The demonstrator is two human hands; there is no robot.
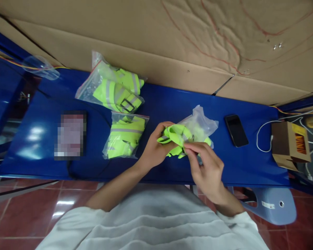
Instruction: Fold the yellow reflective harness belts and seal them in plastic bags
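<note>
Between my hands is a bundled neon-yellow reflective strap (177,133) with grey stripes, folded into loops. My left hand (158,147) wraps around its left side. With thumb and forefinger, my right hand (207,166) pinches the strap's right edge; the exact bit under the fingertips is hidden. Just behind, a clear plastic bag (202,119) with more yellow material in it lies on the blue table (161,100). To the left rests a zip bag (125,135) holding a folded yellow strap. Farther back, a larger zip bag (114,86) contains several straps, one showing a black buckle.
A black phone (236,130) lies right of my hands. Beyond it are a white cable (259,139) and an open cardboard box (289,144). On the left are a blurred-out item (71,135) and a clear plastic cup (41,67). A cardboard-covered wall (146,41) borders the back.
</note>
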